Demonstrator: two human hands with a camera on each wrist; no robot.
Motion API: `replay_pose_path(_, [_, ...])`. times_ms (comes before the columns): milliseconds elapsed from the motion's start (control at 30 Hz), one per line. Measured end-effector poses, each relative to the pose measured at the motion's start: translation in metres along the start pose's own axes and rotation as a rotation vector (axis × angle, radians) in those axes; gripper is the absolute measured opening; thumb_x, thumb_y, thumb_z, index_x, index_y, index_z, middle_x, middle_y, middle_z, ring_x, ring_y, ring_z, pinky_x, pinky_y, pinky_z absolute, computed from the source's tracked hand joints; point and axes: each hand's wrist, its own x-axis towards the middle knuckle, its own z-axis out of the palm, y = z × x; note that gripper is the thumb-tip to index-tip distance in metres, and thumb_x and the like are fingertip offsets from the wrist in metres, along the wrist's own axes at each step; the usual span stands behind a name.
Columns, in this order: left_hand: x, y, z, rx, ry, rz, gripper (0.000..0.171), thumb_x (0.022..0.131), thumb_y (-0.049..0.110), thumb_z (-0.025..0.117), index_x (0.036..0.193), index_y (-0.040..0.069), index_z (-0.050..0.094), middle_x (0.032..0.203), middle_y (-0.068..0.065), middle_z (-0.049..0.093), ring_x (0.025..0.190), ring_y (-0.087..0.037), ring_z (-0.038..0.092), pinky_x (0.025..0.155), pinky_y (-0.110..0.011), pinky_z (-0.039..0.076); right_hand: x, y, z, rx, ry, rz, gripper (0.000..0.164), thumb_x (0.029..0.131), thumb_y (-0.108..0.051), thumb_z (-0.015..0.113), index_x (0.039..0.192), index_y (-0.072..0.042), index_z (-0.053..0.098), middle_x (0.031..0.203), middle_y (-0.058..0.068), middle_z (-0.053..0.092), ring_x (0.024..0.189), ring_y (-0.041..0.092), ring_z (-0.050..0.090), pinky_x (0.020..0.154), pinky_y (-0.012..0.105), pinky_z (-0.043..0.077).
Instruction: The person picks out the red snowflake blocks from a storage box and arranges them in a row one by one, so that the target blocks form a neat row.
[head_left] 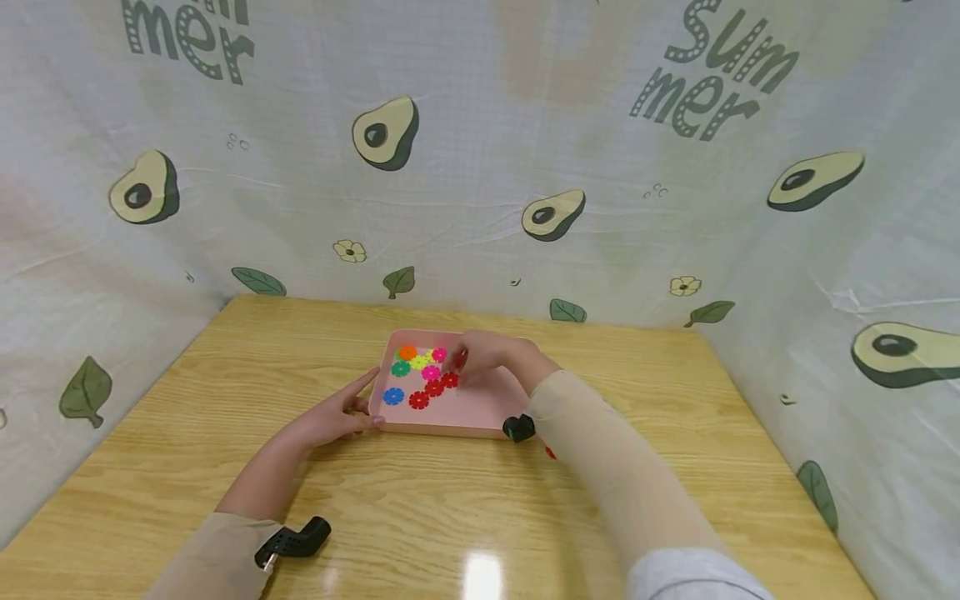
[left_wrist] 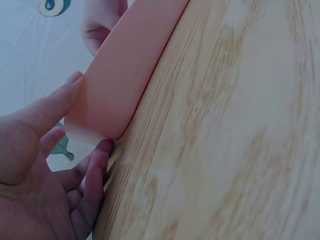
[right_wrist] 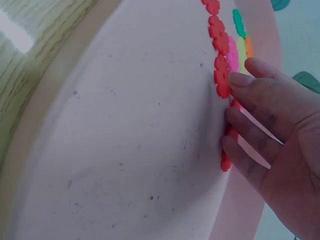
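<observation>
A shallow pink tray (head_left: pixel 491 408) stands on the table, with several flower-shaped plastic discs lying in its left part. My left hand (head_left: pixel 337 417) holds the tray's front left corner. In the left wrist view, the thumb (left_wrist: pixel 65 95) lies against the outer wall and the other fingers bend beside the corner. Over the tray's back middle, my right hand (head_left: pixel 483 350) reaches down among red discs (head_left: pixel 434 388). From the right wrist view, its fingers (right_wrist: pixel 255 135) are spread and loosely bent, touching or very near the row of red discs (right_wrist: pixel 222 75); part of the row is hidden behind them.
Blue (head_left: pixel 393 396), green (head_left: pixel 401 368), orange (head_left: pixel 407 353), yellow (head_left: pixel 420 362) and pink discs (head_left: pixel 431 373) lie left of the right hand. Something small and red (head_left: pixel 551 452) shows on the table beside the right forearm. A printed cloth (head_left: pixel 465 167) hangs behind the table.
</observation>
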Motion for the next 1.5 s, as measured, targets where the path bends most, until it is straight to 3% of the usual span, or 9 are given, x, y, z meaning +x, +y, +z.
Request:
replay_pose_path(333, [0.002, -0.002, 0.0, -0.007, 0.001, 0.01, 0.09, 0.09, 0.021, 0.072, 0.158, 0.017, 0.013, 0.106, -0.014, 0.051, 0.081, -0.025, 0.048, 0.067, -0.031, 0.046, 0.008, -0.002, 0.005, -0.051, 0.008, 0.052, 0.024, 0.082, -0.005, 0.077, 0.1, -0.021, 0.075, 0.099, -0.002, 0.062, 0.098, 0.02, 0.053, 0.082, 0.029, 0.048])
replay_pose_path(567, [0.001, -0.002, 0.0, 0.001, 0.008, -0.006, 0.089, 0.09, 0.021, 0.072, 0.158, 0.017, 0.014, 0.108, -0.015, 0.05, 0.082, -0.025, 0.049, 0.069, -0.033, 0.046, 0.007, -0.005, 0.007, -0.027, -0.019, 0.082, 0.023, 0.081, -0.001, 0.076, 0.097, -0.017, 0.071, 0.096, 0.001, 0.063, 0.094, 0.021, 0.054, 0.073, 0.029, 0.052])
replay_pose_path(1000, [0.002, -0.001, 0.0, 0.004, 0.013, -0.017, 0.09, 0.089, 0.023, 0.072, 0.158, 0.017, 0.014, 0.111, -0.016, 0.051, 0.085, -0.025, 0.049, 0.069, -0.032, 0.046, 0.008, -0.009, 0.003, -0.08, -0.063, 0.035, 0.018, 0.084, 0.002, 0.071, 0.098, -0.009, 0.069, 0.092, 0.003, 0.06, 0.089, 0.019, 0.054, 0.076, 0.033, 0.052])
replay_pose_path(1267, [0.002, -0.002, -0.001, 0.01, 0.015, -0.007, 0.09, 0.089, 0.021, 0.072, 0.158, 0.017, 0.014, 0.11, -0.016, 0.052, 0.084, -0.025, 0.05, 0.07, -0.033, 0.046, 0.017, -0.009, 0.003, -0.124, -0.066, 0.058, 0.021, 0.082, -0.006, 0.078, 0.1, -0.017, 0.073, 0.087, 0.003, 0.058, 0.087, 0.018, 0.052, 0.074, 0.026, 0.046])
replay_pose_path(1500, [0.003, -0.003, -0.001, 0.008, 0.009, 0.003, 0.089, 0.089, 0.021, 0.072, 0.158, 0.016, 0.015, 0.11, -0.017, 0.052, 0.083, -0.025, 0.05, 0.069, -0.033, 0.046, 0.022, -0.007, 0.006, -0.123, -0.047, 0.063, 0.021, 0.08, -0.008, 0.081, 0.096, -0.017, 0.071, 0.088, 0.002, 0.06, 0.087, 0.018, 0.053, 0.072, 0.026, 0.048])
